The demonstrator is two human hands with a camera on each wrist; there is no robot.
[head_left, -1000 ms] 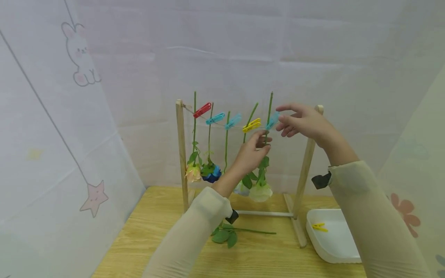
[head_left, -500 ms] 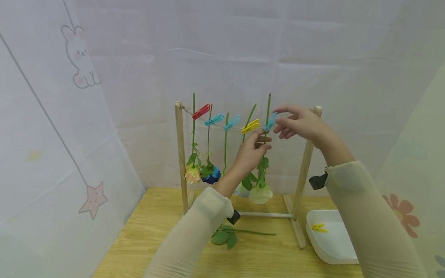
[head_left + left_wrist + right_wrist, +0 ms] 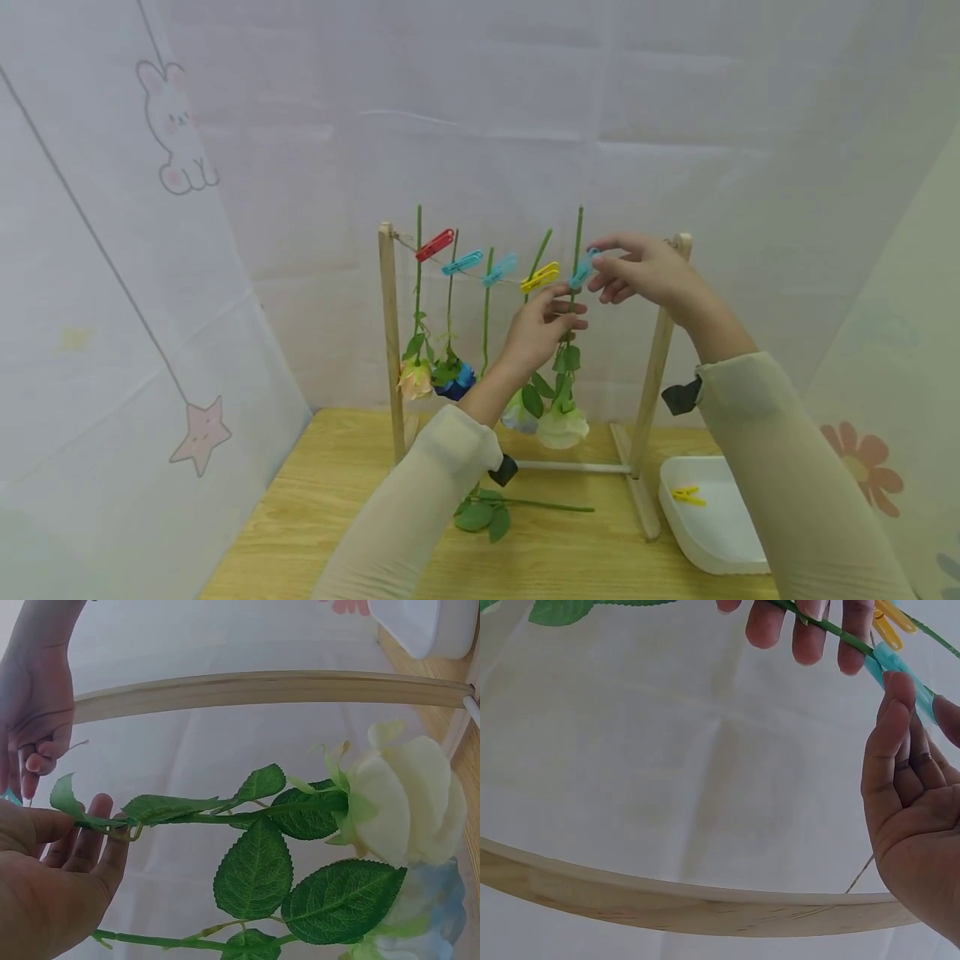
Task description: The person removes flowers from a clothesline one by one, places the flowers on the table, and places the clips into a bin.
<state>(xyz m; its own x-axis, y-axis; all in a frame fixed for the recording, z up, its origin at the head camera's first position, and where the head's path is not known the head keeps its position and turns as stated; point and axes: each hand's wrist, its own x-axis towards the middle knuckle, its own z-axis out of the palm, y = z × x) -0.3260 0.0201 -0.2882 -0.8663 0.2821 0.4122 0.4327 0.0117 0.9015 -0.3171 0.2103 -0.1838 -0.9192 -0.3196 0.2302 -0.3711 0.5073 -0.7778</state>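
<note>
Where wood-grained table ends, creased backdrop rises.

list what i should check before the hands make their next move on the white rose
1. Left hand steadying the white rose by its stem: ok, fingers around it.
2. Right hand at the light blue clip: ok, thumb and fingers at its end.
3. Light blue clip biting both stem and string: cannot tell, the hands crowd that spot.
4. Four other hanging stems each with a clip: ok.
5. Spare yellow clip available: ok, in the white tray.
6. Leafy stem hung up: not ok, it lies on the table.
</note>
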